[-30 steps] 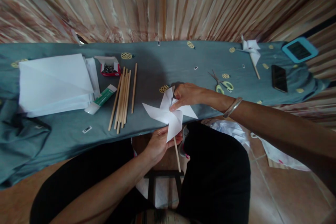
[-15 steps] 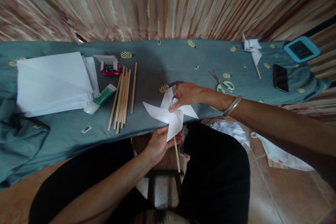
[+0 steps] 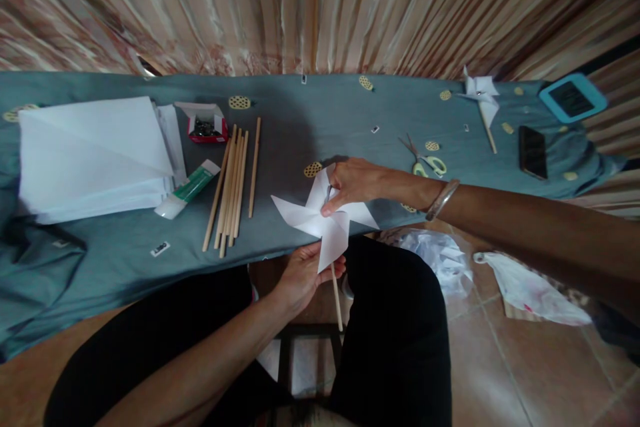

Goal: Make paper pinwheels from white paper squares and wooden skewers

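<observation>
My left hand (image 3: 303, 280) grips the stick (image 3: 337, 303), my right hand (image 3: 357, 180) pinches the pinwheel (image 3: 334, 240): likely fastening, next requiring steady pressure.

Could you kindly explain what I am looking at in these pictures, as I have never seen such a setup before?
There is no machine here: the two bare hands belong to a person, and every picture comes from one camera worn on that person's head, looking forward and down. The left hand holds, from below, the slim wooden stick of a white paper pinwheel. The right hand grips that pinwheel near its centre. On the grey-green cloth lie, from left to right, a stack of white paper, a green-and-white tube, a red-and-white cardboard box of small metal pieces, several pale wooden sticks, scissors with pale green handles, a second white paper pinwheel and a black phone.
</observation>
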A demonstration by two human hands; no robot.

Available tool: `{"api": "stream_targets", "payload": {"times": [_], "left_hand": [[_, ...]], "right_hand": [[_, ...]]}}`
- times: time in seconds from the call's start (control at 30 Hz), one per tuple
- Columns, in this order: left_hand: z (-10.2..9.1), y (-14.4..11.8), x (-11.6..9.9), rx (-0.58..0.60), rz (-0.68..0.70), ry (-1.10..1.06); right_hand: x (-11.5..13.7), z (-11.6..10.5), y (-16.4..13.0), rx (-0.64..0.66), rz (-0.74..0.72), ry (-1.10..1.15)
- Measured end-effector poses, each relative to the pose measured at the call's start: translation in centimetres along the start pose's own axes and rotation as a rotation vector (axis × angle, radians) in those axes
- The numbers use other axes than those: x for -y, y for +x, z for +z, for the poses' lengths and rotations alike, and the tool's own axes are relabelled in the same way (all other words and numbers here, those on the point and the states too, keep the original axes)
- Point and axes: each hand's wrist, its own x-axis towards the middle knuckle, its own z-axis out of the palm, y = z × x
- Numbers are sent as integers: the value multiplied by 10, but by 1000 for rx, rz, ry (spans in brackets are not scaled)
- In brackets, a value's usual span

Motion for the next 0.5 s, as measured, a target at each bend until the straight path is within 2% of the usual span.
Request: {"api": "stream_targets", "payload": {"times": [0.37, 0.5], "left_hand": [[2, 1, -3, 37, 9, 10], [3, 0, -4, 46, 9, 9]], "right_hand": [[3, -6, 1, 42, -41, 18], [5, -7, 2, 64, 7, -17]]}}
